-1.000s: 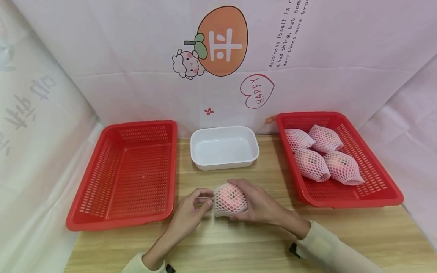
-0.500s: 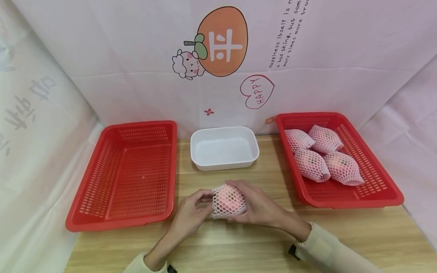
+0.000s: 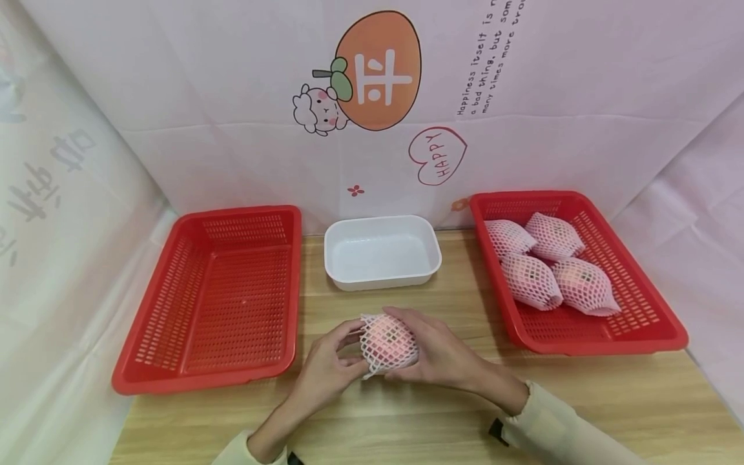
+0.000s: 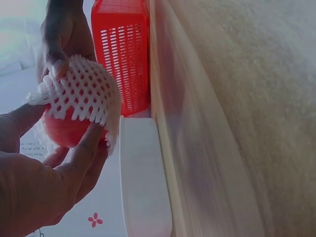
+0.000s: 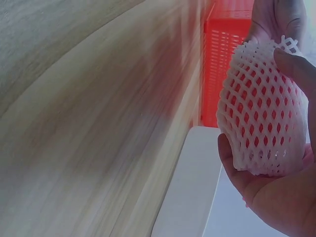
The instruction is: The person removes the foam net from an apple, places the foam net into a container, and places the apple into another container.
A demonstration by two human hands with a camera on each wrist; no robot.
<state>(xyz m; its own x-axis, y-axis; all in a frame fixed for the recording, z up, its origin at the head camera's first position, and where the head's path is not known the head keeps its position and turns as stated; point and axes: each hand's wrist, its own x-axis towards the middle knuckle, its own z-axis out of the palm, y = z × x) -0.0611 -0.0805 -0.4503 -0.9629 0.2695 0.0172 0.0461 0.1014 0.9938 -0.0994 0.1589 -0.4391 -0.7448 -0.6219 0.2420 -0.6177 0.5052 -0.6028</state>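
Observation:
A round red fruit (image 4: 66, 132) sits inside a white foam net sleeve (image 3: 389, 342) between my two hands, above the table. My right hand (image 3: 438, 352) grips the sleeved fruit from the right, thumb on one side and fingers on the other. At the left end, my left hand (image 3: 325, 365) holds the net's open rim, thumb and fingers spread apart at its edge. Through that stretched opening, bare red skin shows in the left wrist view. In the right wrist view the net (image 5: 264, 113) still covers the fruit's other side.
On the left stands a red plastic basket (image 3: 293, 290) with nothing in it. A white tray (image 3: 380, 282) is at the back middle. The right red basket (image 3: 599, 345) contains several net-wrapped fruits (image 3: 584, 284). Printed cloth (image 3: 232, 148) hangs behind the wooden table (image 3: 407, 426).
My left hand has come from beside the net onto its rim, and the opening is now stretched wider. The right hand keeps its grip, with the fruit shifted slightly left.

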